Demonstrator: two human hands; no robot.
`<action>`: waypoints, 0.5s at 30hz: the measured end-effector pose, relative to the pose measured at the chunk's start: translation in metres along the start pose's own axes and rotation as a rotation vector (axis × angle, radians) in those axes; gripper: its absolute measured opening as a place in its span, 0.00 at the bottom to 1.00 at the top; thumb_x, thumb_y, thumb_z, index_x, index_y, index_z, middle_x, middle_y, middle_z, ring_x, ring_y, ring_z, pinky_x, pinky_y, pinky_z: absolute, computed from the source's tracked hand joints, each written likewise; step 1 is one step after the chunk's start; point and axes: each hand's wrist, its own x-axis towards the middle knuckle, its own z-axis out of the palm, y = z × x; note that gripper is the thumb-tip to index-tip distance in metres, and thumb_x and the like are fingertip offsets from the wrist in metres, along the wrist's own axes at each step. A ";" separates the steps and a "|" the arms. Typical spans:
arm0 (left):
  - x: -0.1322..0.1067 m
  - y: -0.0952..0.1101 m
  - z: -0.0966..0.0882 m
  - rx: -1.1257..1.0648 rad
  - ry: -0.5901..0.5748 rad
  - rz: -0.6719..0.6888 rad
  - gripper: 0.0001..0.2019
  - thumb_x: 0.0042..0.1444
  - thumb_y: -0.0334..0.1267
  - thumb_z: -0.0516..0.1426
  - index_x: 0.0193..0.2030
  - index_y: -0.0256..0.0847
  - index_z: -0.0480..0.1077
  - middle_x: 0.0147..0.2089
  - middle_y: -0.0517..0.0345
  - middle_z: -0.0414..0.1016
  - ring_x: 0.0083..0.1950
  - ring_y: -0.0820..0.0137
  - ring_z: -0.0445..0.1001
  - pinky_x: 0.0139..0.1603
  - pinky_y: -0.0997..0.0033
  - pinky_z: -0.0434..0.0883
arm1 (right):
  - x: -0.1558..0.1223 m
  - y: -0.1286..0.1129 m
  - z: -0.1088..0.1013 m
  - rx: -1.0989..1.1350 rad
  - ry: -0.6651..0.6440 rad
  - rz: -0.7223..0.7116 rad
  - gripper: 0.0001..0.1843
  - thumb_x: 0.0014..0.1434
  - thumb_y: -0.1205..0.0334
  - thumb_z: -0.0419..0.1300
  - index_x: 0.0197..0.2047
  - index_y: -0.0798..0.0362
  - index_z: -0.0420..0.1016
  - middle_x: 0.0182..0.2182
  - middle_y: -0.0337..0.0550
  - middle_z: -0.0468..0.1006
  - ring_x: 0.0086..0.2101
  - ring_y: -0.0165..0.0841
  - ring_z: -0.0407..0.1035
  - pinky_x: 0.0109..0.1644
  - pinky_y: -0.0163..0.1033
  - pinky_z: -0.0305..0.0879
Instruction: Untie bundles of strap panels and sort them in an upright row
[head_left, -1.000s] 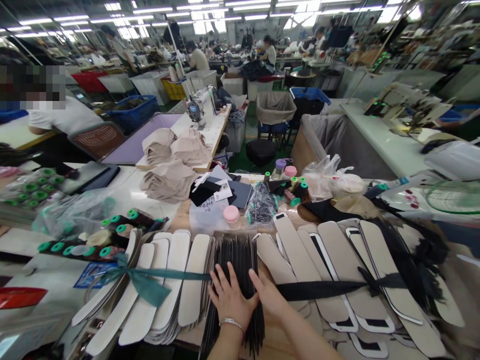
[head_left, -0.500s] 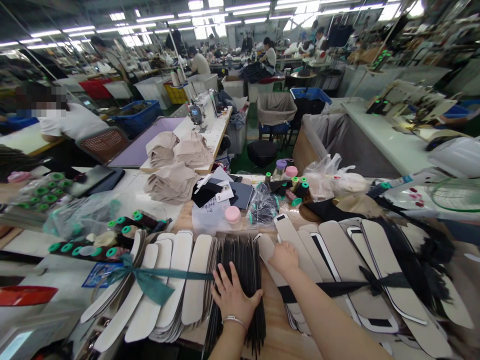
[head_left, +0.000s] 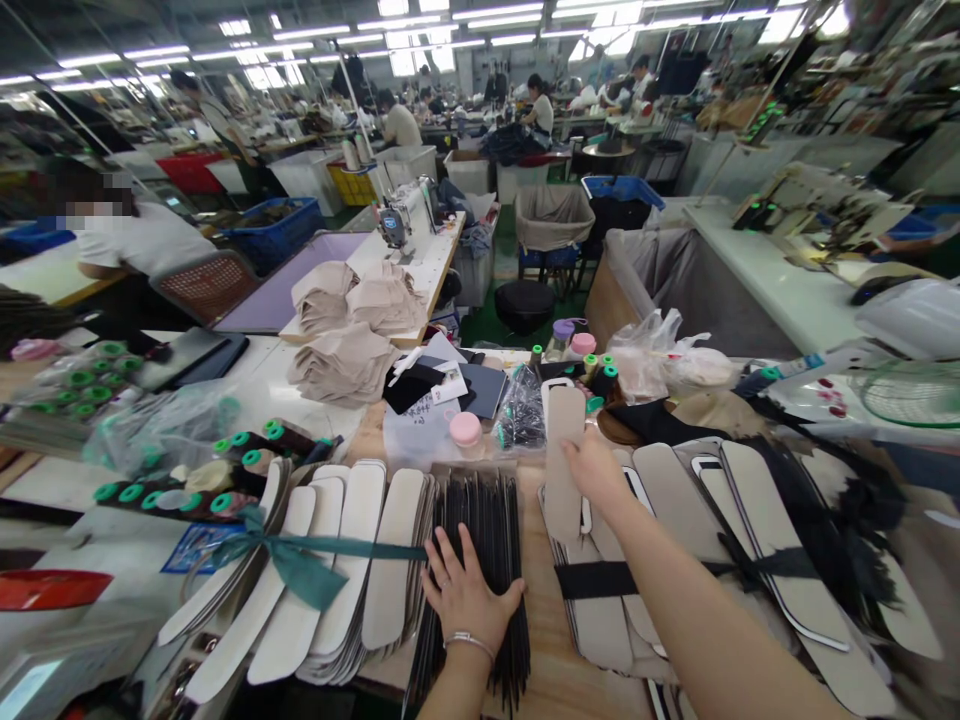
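Observation:
My left hand (head_left: 466, 605) lies with fingers spread on a row of thin black strips (head_left: 480, 500) standing on edge. My right hand (head_left: 598, 475) pinches a long beige panel with rounded ends (head_left: 564, 430), raised over the stack on the right; a white-edged piece shows behind it. Beneath that hand lies a bundle of beige panels (head_left: 600, 625) crossed by a black cloth band (head_left: 596, 580). Left of the black strips, a fanned bundle of pale panels (head_left: 394, 560) is tied with a teal cloth band (head_left: 311, 580).
Thread spools (head_left: 247, 460) and a clear plastic bag (head_left: 161, 430) lie at the left. Behind the panels are a pink-lidded jar (head_left: 465, 432), folded beige fabric (head_left: 341, 365) and a white plastic bag (head_left: 660, 355). A sewing machine (head_left: 401, 215) stands farther back; a co-worker (head_left: 142, 235) sits at far left.
My right hand has lifted the beige panel off the right-hand bundle, moving it up and slightly away, and the panel now stands more upright. My left hand has stayed in place.

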 end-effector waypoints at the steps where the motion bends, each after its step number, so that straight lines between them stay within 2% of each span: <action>1: 0.000 0.000 -0.001 0.003 0.004 -0.001 0.56 0.38 0.56 0.65 0.71 0.33 0.47 0.75 0.33 0.35 0.75 0.44 0.30 0.69 0.38 0.40 | -0.008 -0.001 -0.003 0.010 0.006 -0.007 0.26 0.68 0.49 0.45 0.60 0.60 0.59 0.45 0.55 0.76 0.45 0.40 0.73 0.50 0.47 0.66; 2: 0.000 0.001 -0.002 0.004 0.008 -0.004 0.56 0.38 0.55 0.65 0.71 0.33 0.47 0.75 0.33 0.35 0.75 0.44 0.30 0.69 0.39 0.40 | -0.018 -0.002 -0.002 0.019 0.001 -0.015 0.26 0.67 0.50 0.45 0.59 0.61 0.59 0.44 0.57 0.77 0.44 0.42 0.74 0.49 0.46 0.65; 4: 0.000 0.002 -0.003 0.001 0.007 -0.008 0.57 0.38 0.54 0.65 0.72 0.33 0.46 0.75 0.33 0.35 0.75 0.44 0.30 0.69 0.39 0.40 | -0.045 -0.004 0.015 0.044 -0.038 -0.027 0.24 0.66 0.51 0.47 0.57 0.60 0.61 0.39 0.59 0.79 0.43 0.45 0.75 0.47 0.46 0.65; 8: 0.001 0.003 -0.003 -0.030 -0.026 -0.015 0.58 0.38 0.56 0.66 0.72 0.35 0.46 0.75 0.34 0.34 0.75 0.44 0.30 0.69 0.38 0.41 | -0.091 -0.005 0.077 0.173 -0.169 -0.045 0.22 0.65 0.50 0.49 0.51 0.59 0.67 0.36 0.57 0.80 0.39 0.45 0.77 0.44 0.45 0.68; 11: 0.005 -0.005 -0.006 -0.088 -0.044 -0.006 0.56 0.39 0.56 0.66 0.72 0.39 0.45 0.75 0.37 0.36 0.75 0.44 0.34 0.68 0.38 0.46 | -0.106 0.003 0.116 0.330 -0.203 -0.082 0.22 0.66 0.51 0.46 0.55 0.56 0.67 0.47 0.55 0.79 0.47 0.41 0.75 0.50 0.41 0.68; 13: 0.010 -0.018 -0.009 -0.177 -0.032 0.005 0.54 0.44 0.55 0.65 0.73 0.42 0.41 0.75 0.40 0.35 0.74 0.47 0.40 0.68 0.43 0.53 | -0.110 0.013 0.132 0.423 -0.174 -0.086 0.25 0.66 0.53 0.46 0.61 0.56 0.61 0.55 0.54 0.74 0.53 0.38 0.71 0.56 0.40 0.66; 15: 0.016 -0.037 -0.008 -0.302 -0.032 -0.014 0.52 0.51 0.54 0.61 0.73 0.39 0.36 0.75 0.39 0.34 0.74 0.51 0.43 0.68 0.49 0.56 | -0.112 0.021 0.142 0.500 -0.135 -0.082 0.29 0.64 0.53 0.49 0.65 0.58 0.54 0.59 0.54 0.70 0.57 0.38 0.68 0.60 0.40 0.63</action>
